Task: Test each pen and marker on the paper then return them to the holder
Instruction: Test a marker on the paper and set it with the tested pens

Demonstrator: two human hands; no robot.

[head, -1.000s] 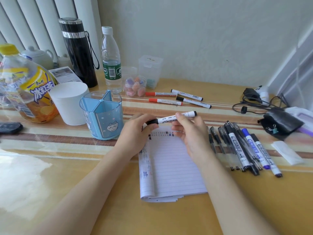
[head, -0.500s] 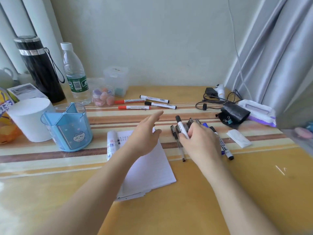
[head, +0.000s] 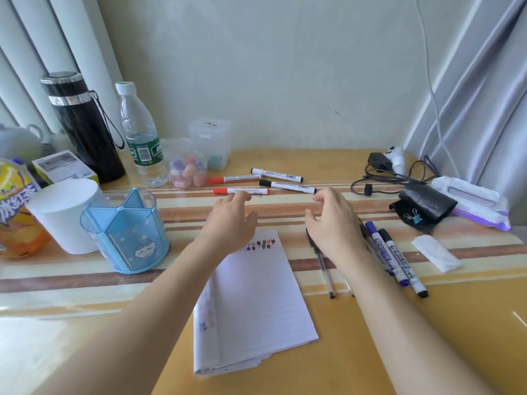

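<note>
Lined paper (head: 253,303) with small test marks along its top lies in front of me. The blue divided pen holder (head: 128,232) stands to its left with nothing in it. My left hand (head: 231,220) hovers open over the paper's top edge, fingertips near a red marker (head: 241,191). My right hand (head: 333,223) hovers open and empty above a row of pens and markers (head: 396,260) lying right of the paper. Another red marker (head: 232,179) and two black markers (head: 288,186) lie further back.
A white cup (head: 62,215), a black flask (head: 82,126), a water bottle (head: 141,138) and a drink bottle (head: 14,206) crowd the left. A jar of erasers (head: 188,172) and a clear box (head: 211,141) stand at the back; cables, a black pouch (head: 425,203) and wipes lie right.
My right hand put down the black marker that both hands held a second ago among the pens on the right. Both hands are now empty and lifted toward the markers at the back.
</note>
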